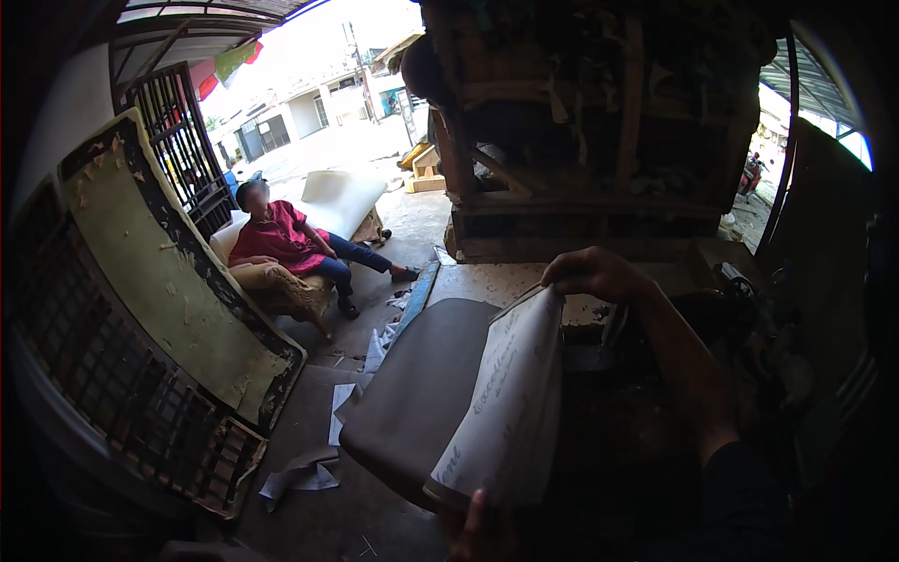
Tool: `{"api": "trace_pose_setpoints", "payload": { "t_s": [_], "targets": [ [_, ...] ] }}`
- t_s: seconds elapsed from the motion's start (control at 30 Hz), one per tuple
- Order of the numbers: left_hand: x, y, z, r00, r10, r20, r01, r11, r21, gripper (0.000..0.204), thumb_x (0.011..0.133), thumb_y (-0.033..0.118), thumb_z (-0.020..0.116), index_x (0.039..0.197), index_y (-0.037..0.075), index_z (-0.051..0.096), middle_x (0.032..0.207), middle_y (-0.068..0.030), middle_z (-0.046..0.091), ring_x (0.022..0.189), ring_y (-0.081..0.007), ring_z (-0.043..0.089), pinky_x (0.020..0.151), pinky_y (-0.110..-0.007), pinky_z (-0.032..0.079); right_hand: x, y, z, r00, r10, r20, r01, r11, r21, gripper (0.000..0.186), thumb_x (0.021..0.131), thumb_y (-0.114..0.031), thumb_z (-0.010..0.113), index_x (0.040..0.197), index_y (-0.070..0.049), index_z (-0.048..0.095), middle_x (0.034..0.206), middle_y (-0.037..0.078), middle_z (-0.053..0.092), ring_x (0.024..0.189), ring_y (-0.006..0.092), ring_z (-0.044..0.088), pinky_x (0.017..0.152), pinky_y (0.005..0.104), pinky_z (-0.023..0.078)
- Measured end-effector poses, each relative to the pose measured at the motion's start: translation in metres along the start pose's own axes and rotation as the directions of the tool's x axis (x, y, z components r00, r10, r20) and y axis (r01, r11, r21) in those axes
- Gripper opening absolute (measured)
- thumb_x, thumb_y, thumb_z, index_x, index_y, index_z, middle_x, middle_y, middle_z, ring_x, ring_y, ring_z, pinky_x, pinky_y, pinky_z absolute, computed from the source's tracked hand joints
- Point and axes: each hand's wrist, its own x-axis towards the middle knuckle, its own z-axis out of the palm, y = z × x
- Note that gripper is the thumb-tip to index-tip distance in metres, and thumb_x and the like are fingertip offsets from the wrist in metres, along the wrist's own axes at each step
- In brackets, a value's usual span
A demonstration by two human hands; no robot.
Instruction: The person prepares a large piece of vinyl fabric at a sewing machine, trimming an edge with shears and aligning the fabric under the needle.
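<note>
My right hand grips the far upper edge of a folded sheet of upholstery material, pale on its printed backing and dark grey-brown on its face. At the bottom of the view my left hand pinches the near lower edge of the same sheet, only a thumb and fingertips showing. The sheet hangs stretched between both hands, its grey side draped to the left. Below and right of it everything is too dark to make out.
A stripped wooden sofa frame stands on a work table ahead. A person in a red shirt sits on a sofa at left. An old frame panel leans at left. Paper scraps litter the floor.
</note>
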Motion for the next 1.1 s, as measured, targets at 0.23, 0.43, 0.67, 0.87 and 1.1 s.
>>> {"api": "trace_pose_setpoints", "payload": {
  "t_s": [0.23, 0.43, 0.67, 0.87, 1.1],
  "targets": [
    [-0.002, -0.017, -0.004, 0.91, 0.399, -0.112, -0.322, 0.851, 0.415, 0.044, 0.088, 0.008, 0.089, 0.129, 0.009, 0.075, 0.095, -0.0111, 0.074, 0.117, -0.0448, 0.069, 0.108, -0.054, 0.049, 0.034, 0.032, 0.04, 0.993, -0.099, 0.058, 0.078, 0.951, 0.301, 0.021, 0.108, -0.019, 0.066, 0.125, -0.008, 0.071, 0.122, 0.007, 0.075, 0.118, 0.019, 0.068, 0.107, 0.0355, 0.05],
    [0.029, -0.024, -0.005, 0.97, 0.076, -0.231, -0.053, 0.993, 0.102, 0.04, 0.102, -0.004, 0.068, 0.141, -0.005, 0.061, 0.128, -0.0165, 0.071, 0.117, -0.0202, 0.069, 0.101, -0.032, 0.056, 0.1, 0.018, 0.127, 0.972, -0.058, -0.229, 0.068, 0.997, 0.038, 0.027, 0.11, -0.025, 0.058, 0.128, -0.01, 0.073, 0.12, 0.016, 0.076, 0.116, 0.0296, 0.071, 0.105, 0.0403, 0.051],
    [0.065, -0.039, -0.011, 0.897, -0.368, -0.247, 0.314, 0.921, -0.231, 0.032, 0.102, 0.007, 0.074, 0.132, -0.003, 0.069, 0.118, -0.0116, 0.075, 0.105, -0.015, 0.07, 0.091, -0.028, 0.056, 0.138, 0.047, 0.183, 0.991, -0.035, -0.128, 0.019, 0.992, -0.125, 0.04, 0.108, -0.026, 0.06, 0.144, -0.008, 0.064, 0.133, 0.024, 0.072, 0.124, 0.039, 0.069, 0.111, 0.0453, 0.051],
    [0.055, -0.089, -0.004, 0.852, -0.492, -0.179, 0.395, 0.828, -0.398, 0.033, 0.105, 0.012, 0.073, 0.134, -0.002, 0.066, 0.109, -0.0054, 0.074, 0.098, -0.0097, 0.068, 0.086, -0.025, 0.054, 0.094, 0.048, 0.189, 0.975, -0.186, -0.122, 0.119, 0.9, -0.42, 0.062, 0.103, -0.025, 0.071, 0.156, -0.001, 0.051, 0.155, 0.024, 0.055, 0.142, 0.0425, 0.055, 0.118, 0.0484, 0.045],
    [0.048, -0.139, 0.0, 0.795, -0.537, -0.283, 0.416, 0.822, -0.389, 0.034, 0.103, 0.007, 0.073, 0.135, -0.002, 0.065, 0.112, -0.0084, 0.076, 0.101, -0.0126, 0.071, 0.09, -0.026, 0.056, 0.081, 0.064, 0.251, 0.929, 0.206, 0.309, 0.06, 0.739, -0.671, 0.069, 0.111, -0.066, 0.034, 0.17, -0.032, 0.032, 0.181, 0.006, 0.018, 0.167, 0.0287, 0.016, 0.131, 0.0687, 0.007]
  ]
}}
